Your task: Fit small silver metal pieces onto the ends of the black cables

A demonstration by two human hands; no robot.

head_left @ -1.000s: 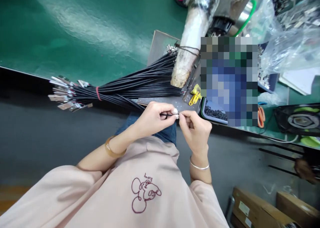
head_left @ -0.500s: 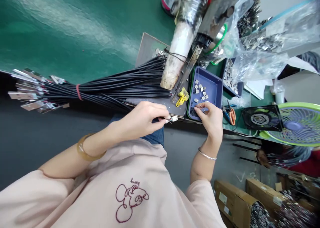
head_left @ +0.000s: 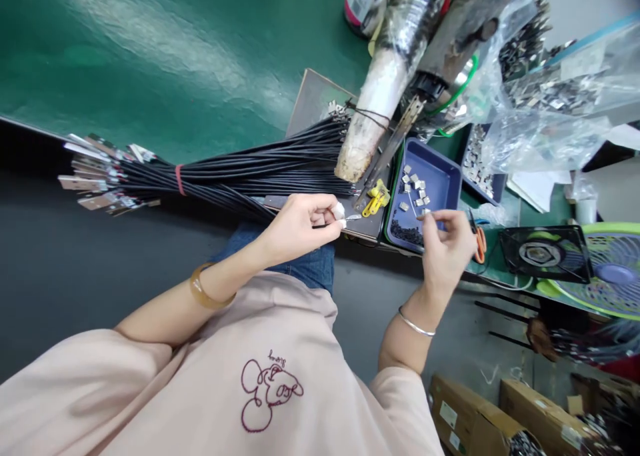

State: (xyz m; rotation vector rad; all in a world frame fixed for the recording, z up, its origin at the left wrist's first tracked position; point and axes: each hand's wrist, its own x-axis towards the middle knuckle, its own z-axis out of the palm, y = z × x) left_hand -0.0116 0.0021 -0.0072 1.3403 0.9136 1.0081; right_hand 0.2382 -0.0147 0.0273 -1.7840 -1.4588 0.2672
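My left hand [head_left: 305, 226] is closed in a pinch on a black cable end, with white coverings on thumb and fingertip. A small metal connector [head_left: 353, 217] sticks out to the right of the fingertips. My right hand [head_left: 447, 243] is pinched over the right edge of the blue tray [head_left: 440, 166]. A tiny pale piece shows at its fingertips, too small to name. A thin pale strand [head_left: 411, 203] runs down through the tray near them. Several small metal shells [head_left: 419, 188] and a heap of small black parts [head_left: 406, 233] lie in the tray.
A bundle of black cables [head_left: 240, 166] in a red band lies on a grey board [head_left: 313, 99]. A wrapped pole [head_left: 367, 119] slants over it. Yellow clips [head_left: 376, 198], orange-handled pliers [head_left: 481, 245], a small fan [head_left: 543, 253] and a second tray of metal parts [head_left: 477, 156] are nearby.
The view has shifted, so the table appears further right. My right hand has lifted from the tray's black parts and moved right. The connector in my left hand has turned and looks flatter.
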